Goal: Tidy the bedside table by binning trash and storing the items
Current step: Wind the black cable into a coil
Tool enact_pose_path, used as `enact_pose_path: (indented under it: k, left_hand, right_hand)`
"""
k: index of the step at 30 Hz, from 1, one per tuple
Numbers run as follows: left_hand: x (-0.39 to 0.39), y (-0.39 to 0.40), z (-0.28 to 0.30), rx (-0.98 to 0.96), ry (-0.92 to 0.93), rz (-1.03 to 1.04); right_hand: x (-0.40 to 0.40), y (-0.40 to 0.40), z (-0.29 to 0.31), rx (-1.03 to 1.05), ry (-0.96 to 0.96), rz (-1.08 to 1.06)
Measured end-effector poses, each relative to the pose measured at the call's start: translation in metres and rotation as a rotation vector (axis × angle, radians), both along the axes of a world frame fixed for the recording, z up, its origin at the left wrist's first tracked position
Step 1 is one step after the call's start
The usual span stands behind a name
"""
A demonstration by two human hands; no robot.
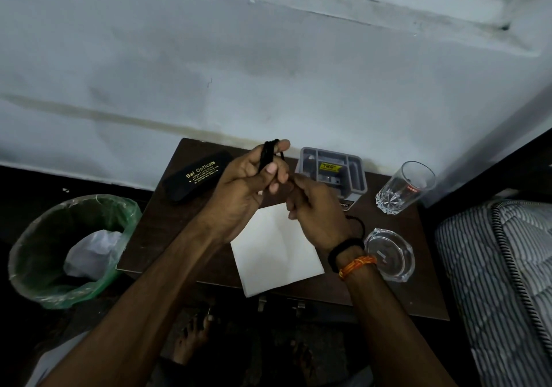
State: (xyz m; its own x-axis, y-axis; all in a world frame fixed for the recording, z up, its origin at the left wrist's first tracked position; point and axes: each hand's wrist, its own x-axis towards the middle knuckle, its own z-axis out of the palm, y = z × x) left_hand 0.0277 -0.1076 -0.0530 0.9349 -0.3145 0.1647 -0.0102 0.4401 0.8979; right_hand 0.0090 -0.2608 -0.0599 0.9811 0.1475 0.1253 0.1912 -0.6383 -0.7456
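Above the dark wooden bedside table (167, 237), my left hand (248, 189) holds a black cord (267, 152) wound around its fingers. My right hand (316, 213) pinches the cord's other end just beside the left fingers. On the table lie a black glasses case (194, 177) with gold lettering at the back left, a white paper napkin (274, 252) in the middle, a grey organiser tray (337, 168) at the back, a drinking glass (403, 189) at the back right and a glass ashtray (391, 255) at the right.
A bin with a green liner (71, 249) stands on the floor left of the table, crumpled white paper inside. A striped mattress (501, 282) borders the table on the right. The wall runs right behind the table. My bare feet show below the table's front edge.
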Motion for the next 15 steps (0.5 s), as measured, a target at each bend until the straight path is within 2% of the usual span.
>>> enact_pose_path:
  k: [3,5,8,11,15]
  left_hand:
    - [0.005,0.001,-0.001,-0.047,0.068,0.087]
    - [0.009,0.003,-0.002,-0.042,0.083,0.158]
    - [0.013,0.004,-0.006,0.065,0.071,0.284]
    - [0.011,0.001,-0.010,0.173,0.030,0.332]
    - [0.011,0.002,-0.011,0.160,0.046,0.350]
  right_hand:
    - [-0.001,0.004,0.007,-0.002,0.022,0.031]
    - [-0.001,0.005,0.009,-0.085,0.034,0.079]
    - [-0.004,0.007,0.008,-0.215,-0.007,0.090]
    - [-0.006,0.006,0.013,-0.213,-0.071,0.055]
    - [-0.006,0.007,0.020,-0.262,-0.093,0.088]
